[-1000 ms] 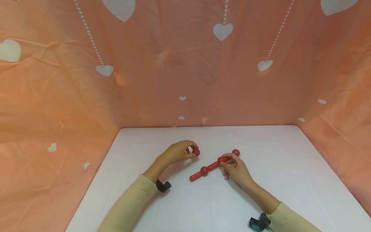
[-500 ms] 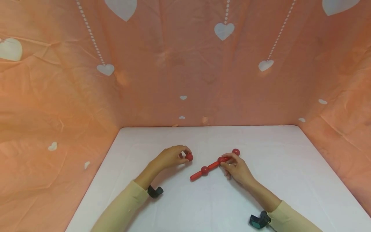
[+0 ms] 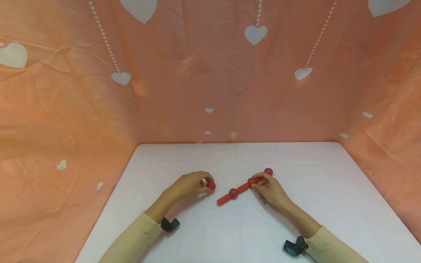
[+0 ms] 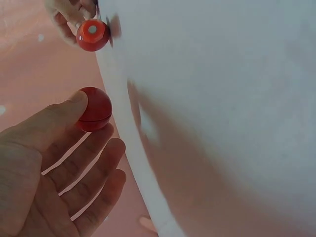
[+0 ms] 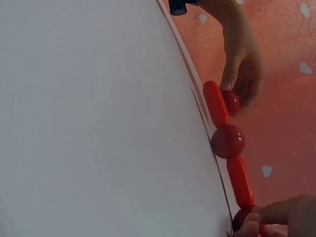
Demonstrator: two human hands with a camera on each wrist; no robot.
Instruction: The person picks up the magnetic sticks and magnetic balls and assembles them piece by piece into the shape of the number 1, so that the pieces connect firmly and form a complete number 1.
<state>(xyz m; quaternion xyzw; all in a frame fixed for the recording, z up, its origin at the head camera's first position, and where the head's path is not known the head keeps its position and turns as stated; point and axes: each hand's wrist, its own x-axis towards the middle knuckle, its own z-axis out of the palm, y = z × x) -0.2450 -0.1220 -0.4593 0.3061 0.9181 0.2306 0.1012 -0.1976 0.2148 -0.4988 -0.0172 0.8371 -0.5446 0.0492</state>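
In the head view my left hand (image 3: 189,184) pinches a loose red ball (image 3: 211,186) between thumb and fingertips, a little above the table. The left wrist view shows a seam line round this red ball (image 4: 97,109), with the other fingers spread below. To the right, a straight chain of red rods (image 3: 243,187) and red balls (image 3: 233,193) slants across the table. Its near left end is a bare rod (image 3: 223,199), with a silver dot on its end face. My right hand (image 3: 272,190) grips the chain at a middle ball (image 3: 252,182), covering part of the rod beyond. The far end is another ball (image 3: 268,171).
The white tabletop (image 3: 236,233) lies beneath both hands. Orange cloth (image 3: 230,80) with white hearts rises behind and at both sides. Dark wrist cameras (image 3: 170,224) are strapped near both sleeves.
My left hand has moved left and toward the body with the loose ball, away from its spot beyond the chain. The right hand and the chain have stayed nearly still.
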